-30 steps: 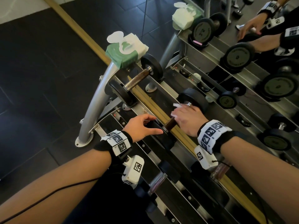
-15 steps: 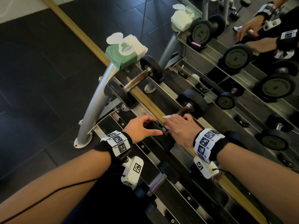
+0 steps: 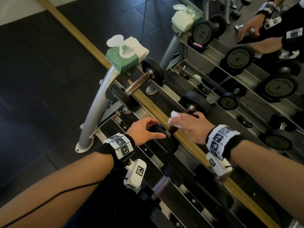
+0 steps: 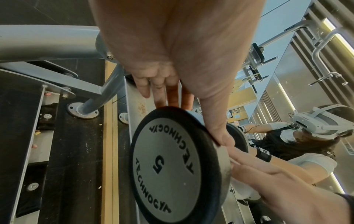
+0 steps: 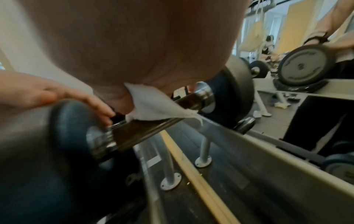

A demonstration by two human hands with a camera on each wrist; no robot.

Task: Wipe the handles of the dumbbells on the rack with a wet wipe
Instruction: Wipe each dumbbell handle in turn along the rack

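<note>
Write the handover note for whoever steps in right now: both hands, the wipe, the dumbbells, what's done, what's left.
Left hand: steadying the near head of the 5 dumbbell, fingers straight.
Right hand: pressing the wet wipe onto that dumbbell's handle.
Wipe pack: on the rack's end post.
Done: cannot tell which handles are finished.
Left: finish this handle; the neighbouring dumbbell and the lower tiers may still need wiping.

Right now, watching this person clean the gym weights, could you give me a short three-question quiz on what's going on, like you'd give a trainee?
1. True or false: the right hand holds the wet wipe against the dumbbell handle.
2. Which number is printed on the weight plate that the left hand steadies? A) 2 B) 5 C) 8
3. Fill in: the green wipe packet sits on top of the ____.

Key: 1 true; 2 B; 3 rack.
</note>
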